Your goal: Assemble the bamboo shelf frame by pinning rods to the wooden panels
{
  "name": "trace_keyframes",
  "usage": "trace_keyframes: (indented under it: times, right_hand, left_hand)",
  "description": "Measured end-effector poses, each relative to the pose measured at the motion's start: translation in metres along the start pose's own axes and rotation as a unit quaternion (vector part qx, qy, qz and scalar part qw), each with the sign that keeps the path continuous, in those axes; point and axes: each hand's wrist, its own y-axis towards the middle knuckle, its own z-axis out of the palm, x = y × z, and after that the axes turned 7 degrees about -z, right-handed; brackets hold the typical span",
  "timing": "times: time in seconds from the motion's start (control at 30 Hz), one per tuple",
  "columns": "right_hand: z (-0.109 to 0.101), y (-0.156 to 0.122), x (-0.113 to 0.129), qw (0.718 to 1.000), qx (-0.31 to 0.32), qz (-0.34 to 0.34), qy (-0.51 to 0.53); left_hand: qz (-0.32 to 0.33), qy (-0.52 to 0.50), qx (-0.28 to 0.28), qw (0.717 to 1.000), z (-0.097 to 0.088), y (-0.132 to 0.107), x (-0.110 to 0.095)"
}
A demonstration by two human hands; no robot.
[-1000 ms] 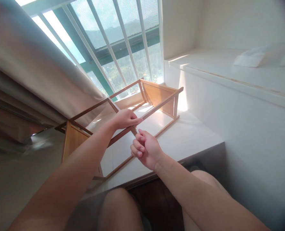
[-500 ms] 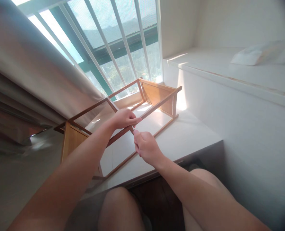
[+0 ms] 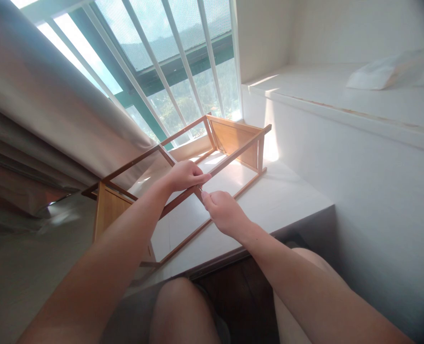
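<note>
A wooden rack frame [image 3: 233, 155] lies on its side on a white ledge, with slatless panels at its two ends. My left hand [image 3: 186, 175] is closed over the upper front rail, close to where a middle crossbar meets it. Just below and to the right, my right hand [image 3: 226, 212] is closed in a pinch at that joint. A thin, shiny bit shows at its fingertips against the rail, too small to name. One end panel [image 3: 113, 208] is partly behind my left forearm; the other end panel [image 3: 233, 136] stands by the window.
The white ledge [image 3: 287, 196] ends at a dark front edge above my knees. A barred window [image 3: 183, 62] is behind the frame, and a beige curtain [image 3: 71, 105] hangs at left. On the raised white shelf at right lies a whitish plastic bag [image 3: 373, 76].
My right hand has turned and shifted slightly right and up, its fingers now at the joint. My left hand keeps its hold on the rail. The view has tilted a little.
</note>
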Motion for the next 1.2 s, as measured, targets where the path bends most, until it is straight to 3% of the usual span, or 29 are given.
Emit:
trace_keyframes:
  times: [0.63, 0.93, 1.2]
  right_hand:
    - [-0.003, 0.002, 0.002, 0.996, 0.031, -0.008, -0.087]
    - [-0.022, 0.004, 0.009, 0.964, 0.083, -0.054, -0.248]
    - [-0.018, 0.003, 0.020, 0.956, 0.078, -0.064, -0.274]
  left_hand:
    - [0.006, -0.002, -0.011, 1.000, 0.001, 0.002, 0.002]
    - [0.005, -0.008, -0.031, 0.999, 0.001, -0.001, -0.002]
    - [-0.001, 0.000, 0.001, 1.000, 0.001, 0.002, 0.002]
